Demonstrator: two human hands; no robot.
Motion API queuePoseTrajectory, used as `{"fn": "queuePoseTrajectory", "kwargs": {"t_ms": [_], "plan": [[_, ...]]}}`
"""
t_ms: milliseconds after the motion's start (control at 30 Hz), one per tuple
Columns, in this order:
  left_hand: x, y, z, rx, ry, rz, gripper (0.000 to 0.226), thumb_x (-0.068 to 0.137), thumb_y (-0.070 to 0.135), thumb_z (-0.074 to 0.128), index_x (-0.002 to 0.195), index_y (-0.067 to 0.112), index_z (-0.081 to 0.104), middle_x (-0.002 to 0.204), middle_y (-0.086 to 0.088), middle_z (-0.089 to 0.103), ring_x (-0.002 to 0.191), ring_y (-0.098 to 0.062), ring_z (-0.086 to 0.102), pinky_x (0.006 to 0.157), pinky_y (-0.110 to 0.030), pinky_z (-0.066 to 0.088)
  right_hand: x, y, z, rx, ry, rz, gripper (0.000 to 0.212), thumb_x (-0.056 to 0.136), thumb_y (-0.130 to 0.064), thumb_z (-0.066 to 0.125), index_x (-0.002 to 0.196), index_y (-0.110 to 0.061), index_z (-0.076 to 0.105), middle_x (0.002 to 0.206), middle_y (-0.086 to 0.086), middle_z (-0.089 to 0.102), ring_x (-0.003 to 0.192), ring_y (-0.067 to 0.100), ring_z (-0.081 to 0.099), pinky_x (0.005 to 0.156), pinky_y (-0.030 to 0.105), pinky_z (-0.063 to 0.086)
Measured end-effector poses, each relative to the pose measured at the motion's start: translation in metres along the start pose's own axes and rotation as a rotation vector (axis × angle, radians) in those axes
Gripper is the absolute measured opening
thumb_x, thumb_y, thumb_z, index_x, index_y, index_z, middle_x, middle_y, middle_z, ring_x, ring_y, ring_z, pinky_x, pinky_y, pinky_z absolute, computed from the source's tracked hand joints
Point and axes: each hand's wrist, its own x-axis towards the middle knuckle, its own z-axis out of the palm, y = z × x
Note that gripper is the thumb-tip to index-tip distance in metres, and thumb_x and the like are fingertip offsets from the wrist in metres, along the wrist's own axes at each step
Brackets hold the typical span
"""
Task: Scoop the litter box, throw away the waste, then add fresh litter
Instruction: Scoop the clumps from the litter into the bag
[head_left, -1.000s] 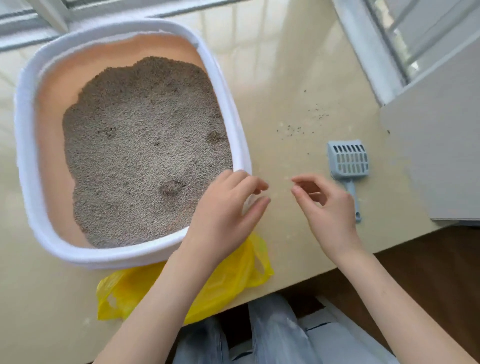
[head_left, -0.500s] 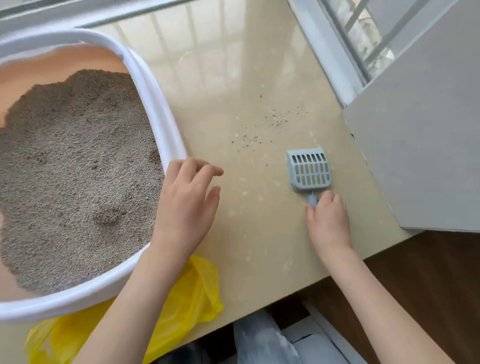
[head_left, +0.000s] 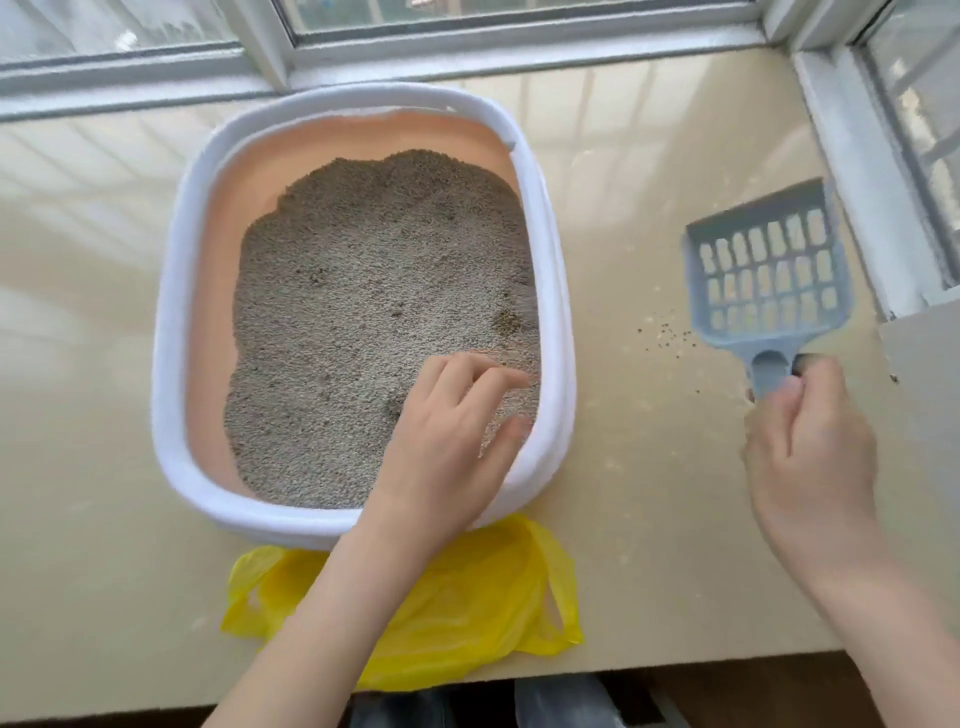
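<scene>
A: What is the main container, and what is in it?

B: A litter box with a white rim and a peach inner wall fills the centre and left of the frame, resting on a beige counter. It holds grey litter, heaped unevenly, with a few darker clumps toward its right side.

A: Where are the hands?

B: The left hand reaches over the box's lower right corner, fingers loosely curled above the litter, gripping nothing. The right hand, at the right of the frame, has its grip closed round the handle of a blue slotted scoop, whose head is lifted and points toward the upper right. The scoop is empty.

A: Anything else?

B: A crumpled yellow plastic bag lies at the bottom centre, partly tucked under the box. A few stray litter grains dot the counter just left of the scoop. No readable writing or brand shows anywhere.
</scene>
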Motion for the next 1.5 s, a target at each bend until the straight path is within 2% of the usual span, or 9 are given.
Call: {"fn": "queuePoseTrajectory", "kwargs": {"t_ms": [100, 200, 400, 600, 867, 1033, 1233, 1333, 1500], "plan": [[-0.021, -0.037, -0.030, 0.068, 0.018, -0.053, 0.023, 0.086, 0.020, 0.062, 0.107, 0.010, 0.065, 0.101, -0.004, 0.058, 0.095, -0.024, 0.051, 0.088, -0.029, 0.039, 0.013, -0.057, 0.009, 0.067, -0.239, -0.142, 0.021, 0.100, -0.023, 0.029, 0.092, -0.014, 0.046, 0.070, -0.004, 0.058, 0.058, 0.023, 0.054, 0.055, 0.039, 0.038], [-0.041, -0.074, -0.056, 0.151, 0.010, -0.104, 0.025, 0.087, 0.027, 0.061, 0.106, 0.011, 0.065, 0.099, -0.003, 0.058, 0.093, -0.025, 0.051, 0.085, -0.031, 0.040, 0.029, -0.101, 0.028, -0.239, -0.468, -0.357, 0.022, 0.098, -0.027, 0.035, 0.084, -0.018, 0.050, 0.063, -0.001, 0.054, 0.062, 0.030, 0.051, 0.054, 0.037, 0.034], [-0.074, -0.132, -0.085, 0.261, -0.077, -0.116, 0.037, 0.088, 0.047, 0.052, 0.097, 0.013, 0.067, 0.090, -0.001, 0.061, 0.087, -0.027, 0.057, 0.075, -0.040, 0.045, 0.057, -0.162, 0.054, -0.947, -0.415, -0.831, 0.036, 0.093, -0.042, 0.048, 0.067, -0.017, 0.045, 0.054, -0.003, 0.032, 0.058, 0.025, 0.040, 0.044, 0.023, 0.015], [-0.094, -0.159, -0.095, 0.330, -0.127, -0.012, 0.045, 0.088, 0.057, 0.046, 0.086, 0.017, 0.065, 0.080, 0.004, 0.059, 0.083, -0.025, 0.055, 0.082, -0.037, 0.038, 0.054, -0.176, 0.097, -1.102, -0.491, -0.950, 0.035, 0.092, -0.036, 0.053, 0.063, -0.019, 0.042, 0.052, -0.005, 0.030, 0.059, 0.023, 0.044, 0.045, 0.021, 0.025], [-0.108, -0.169, -0.105, 0.277, -0.201, 0.148, 0.055, 0.085, 0.065, 0.049, 0.077, 0.012, 0.062, 0.074, 0.001, 0.054, 0.077, -0.025, 0.054, 0.084, -0.036, 0.040, 0.037, -0.154, 0.157, -0.675, -0.648, -0.725, 0.038, 0.088, -0.042, 0.058, 0.063, -0.015, 0.065, 0.050, -0.004, 0.055, 0.053, 0.018, 0.052, 0.045, 0.020, 0.033], [-0.116, -0.168, -0.101, 0.321, -0.198, 0.157, 0.054, 0.088, 0.063, 0.047, 0.076, 0.013, 0.062, 0.070, 0.000, 0.055, 0.072, -0.025, 0.054, 0.085, -0.038, 0.044, -0.002, -0.159, 0.199, -0.301, -0.762, -0.441, 0.043, 0.088, -0.046, 0.061, 0.055, -0.019, 0.065, 0.039, -0.005, 0.041, 0.040, 0.012, 0.034, 0.042, 0.021, 0.025], [-0.117, -0.166, -0.097, 0.320, -0.141, 0.154, 0.046, 0.088, 0.056, 0.052, 0.075, 0.013, 0.062, 0.066, 0.001, 0.053, 0.068, -0.024, 0.053, 0.082, -0.037, 0.044, -0.007, -0.163, 0.193, 0.078, -0.653, -0.244, 0.035, 0.086, -0.044, 0.064, 0.069, -0.015, 0.074, 0.043, 0.000, 0.046, 0.041, 0.009, 0.030, 0.046, 0.025, 0.025], [-0.118, -0.166, -0.096, 0.320, -0.126, 0.155, 0.046, 0.088, 0.056, 0.051, 0.074, 0.014, 0.061, 0.065, 0.002, 0.051, 0.067, -0.023, 0.052, 0.081, -0.036, 0.043, -0.003, -0.160, 0.177, 0.045, -0.497, -0.283, 0.040, 0.088, -0.041, 0.062, 0.065, -0.011, 0.070, 0.047, 0.008, 0.049, 0.044, 0.011, 0.032, 0.051, 0.028, 0.025], [-0.119, -0.167, -0.095, 0.315, -0.121, 0.151, 0.045, 0.088, 0.057, 0.050, 0.075, 0.015, 0.060, 0.068, 0.003, 0.050, 0.068, -0.023, 0.052, 0.083, -0.036, 0.043, 0.003, -0.151, 0.160, 0.106, -0.511, -0.197, 0.030, 0.088, -0.044, 0.062, 0.070, -0.022, 0.075, 0.047, 0.006, 0.051, 0.042, 0.009, 0.034, 0.048, 0.025, 0.024]]}}
